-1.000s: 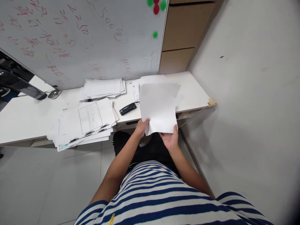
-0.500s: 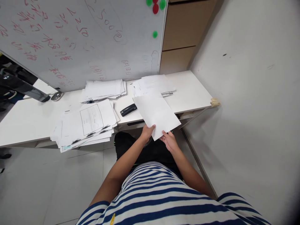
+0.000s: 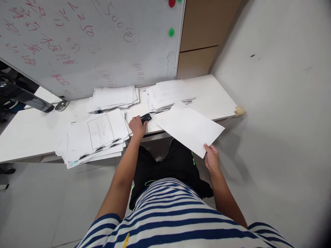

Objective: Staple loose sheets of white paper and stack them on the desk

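My left hand is wrapped over the rear part of a black stapler that sits on the white desk. The stapler's front end sticks out to the right of my fingers. Blank white paper is pinched at its lower right corner by my right hand, thumb on top. The paper slants over the desk's front edge, its left corner close to the stapler. How many sheets it holds I cannot tell.
Paper stacks lie on the desk: a large printed pile overhanging the front left, another pile behind it, a third at the back right. A whiteboard stands behind, a wall at right. A mouse is far left.
My left hand has let go of the paper, moved left and closed on the stapler. My right hand has carried the paper to the right and turned it.
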